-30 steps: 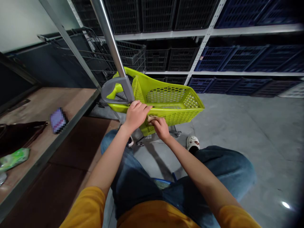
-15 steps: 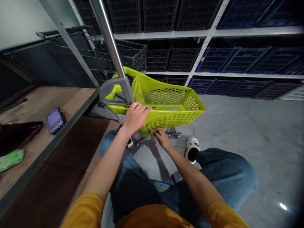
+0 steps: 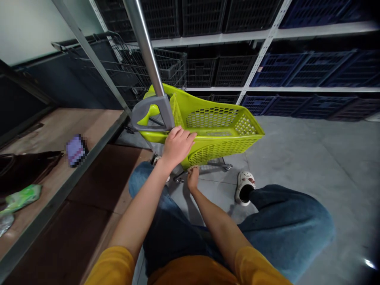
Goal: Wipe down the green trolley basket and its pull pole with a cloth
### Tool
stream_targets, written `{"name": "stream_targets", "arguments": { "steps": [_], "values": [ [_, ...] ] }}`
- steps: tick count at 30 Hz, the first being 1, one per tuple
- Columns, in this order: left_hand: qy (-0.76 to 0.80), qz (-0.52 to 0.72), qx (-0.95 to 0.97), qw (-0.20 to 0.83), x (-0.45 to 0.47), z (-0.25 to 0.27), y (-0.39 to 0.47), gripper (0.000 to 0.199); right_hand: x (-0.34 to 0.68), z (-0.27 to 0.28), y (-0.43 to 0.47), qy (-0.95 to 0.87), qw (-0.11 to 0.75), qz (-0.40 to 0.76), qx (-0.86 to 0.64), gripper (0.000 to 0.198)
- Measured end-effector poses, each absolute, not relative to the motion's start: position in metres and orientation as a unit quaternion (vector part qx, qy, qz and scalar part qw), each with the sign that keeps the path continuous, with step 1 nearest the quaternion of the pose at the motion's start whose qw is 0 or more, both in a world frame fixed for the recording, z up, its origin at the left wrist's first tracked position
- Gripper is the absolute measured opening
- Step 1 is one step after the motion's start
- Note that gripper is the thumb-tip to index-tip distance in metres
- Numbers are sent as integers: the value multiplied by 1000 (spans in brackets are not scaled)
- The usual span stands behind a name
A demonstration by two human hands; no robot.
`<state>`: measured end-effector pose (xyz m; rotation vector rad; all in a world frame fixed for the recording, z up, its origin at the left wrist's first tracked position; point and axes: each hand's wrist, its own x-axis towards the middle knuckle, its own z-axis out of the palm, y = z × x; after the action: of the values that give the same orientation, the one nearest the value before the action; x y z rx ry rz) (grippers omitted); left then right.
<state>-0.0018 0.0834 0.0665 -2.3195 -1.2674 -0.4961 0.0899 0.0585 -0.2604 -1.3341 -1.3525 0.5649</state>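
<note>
A lime-green plastic shopping cart [image 3: 225, 144] with honeycomb holes in its sides stands in front of me. My left hand [image 3: 179, 146] is closed over its near rim, close to the grey handle [image 3: 152, 113] and the metal pole [image 3: 148, 47]. Lower down, my right hand [image 3: 193, 178] presses a small beige cloth [image 3: 192, 168] against the bottom edge of the basket's near side. The fingers of that hand are closed round the cloth, which is mostly covered by them.
On my left, a wooden shelf [image 3: 97, 114] with a metal edge carries a pixelated phone-like item [image 3: 76, 150], a dark bag [image 3: 29, 168] and a green packet [image 3: 23, 198]. A wire cart [image 3: 175, 65] stands behind. Racks of black crates [image 3: 202, 73] and blue crates [image 3: 279, 69] line the back.
My right hand has slid left along the basket's lower edge with the cloth. The left hand keeps its place on the rim. The whole view has shifted slightly.
</note>
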Motion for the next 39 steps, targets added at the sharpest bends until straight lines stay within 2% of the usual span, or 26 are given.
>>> {"name": "stream_targets", "arguments": {
  "steps": [5, 13, 16, 22, 27, 35, 39],
  "values": [
    [-460, -180, -840, 223, -3, 66, 85, 31, 124, -254, 70, -555, 552, 276, -557, 9],
    [-458, -193, -843, 204, 1, 63, 86, 33, 200, -183, 116, -445, 600, 141, -649, 17],
    [-459, -198, -843, 200, 3, 63, 86, 34, 179, -167, 105, -494, 587, 118, -630, 16],
    [-467, -191, -840, 201, -1, 65, 84, 32, 126, -161, 64, -650, 533, 203, -502, 15],
    [-470, -189, -836, 211, -12, 64, 82, 31, 155, -139, 72, -733, 467, 196, -454, 18],
    [-465, -184, -837, 222, -16, 66, 81, 31, 225, -100, 107, -548, 588, 49, -594, 15],
    [-471, -199, -836, 198, -16, 65, 80, 32, 194, -104, 97, -580, 577, 74, -571, 21]
  ]
}}
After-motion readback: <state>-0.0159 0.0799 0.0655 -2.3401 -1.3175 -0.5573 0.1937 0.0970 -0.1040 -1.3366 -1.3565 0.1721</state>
